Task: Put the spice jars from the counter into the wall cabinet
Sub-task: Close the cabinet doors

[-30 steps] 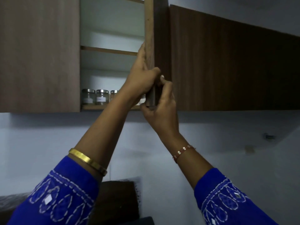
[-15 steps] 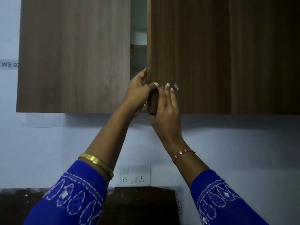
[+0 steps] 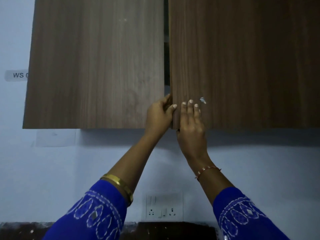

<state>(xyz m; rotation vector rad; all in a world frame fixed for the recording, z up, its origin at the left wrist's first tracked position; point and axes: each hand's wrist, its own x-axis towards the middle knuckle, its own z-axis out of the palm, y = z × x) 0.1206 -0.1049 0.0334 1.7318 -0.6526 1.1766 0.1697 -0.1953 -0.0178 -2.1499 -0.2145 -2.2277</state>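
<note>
The brown wall cabinet fills the upper view, with its left door (image 3: 97, 63) flat against the frame. Its right door (image 3: 242, 58) stands almost flush, leaving a thin dark gap between the two. My left hand (image 3: 160, 115) pinches the lower left edge of the right door, thumb on the front and fingers behind it. My right hand (image 3: 191, 122) lies flat on that door's face beside the edge, fingers together and pointing up. The spice jars are hidden behind the doors.
A white socket and switch plate (image 3: 164, 207) sits on the pale wall below the cabinet. A dark counter edge (image 3: 20, 230) runs along the bottom. A label reading "WS" (image 3: 16, 75) is stuck to the wall at the left.
The right door has swung from wide open to almost flush. The shelf with the jars has gone from sight. Both hands stayed on the door's edge.
</note>
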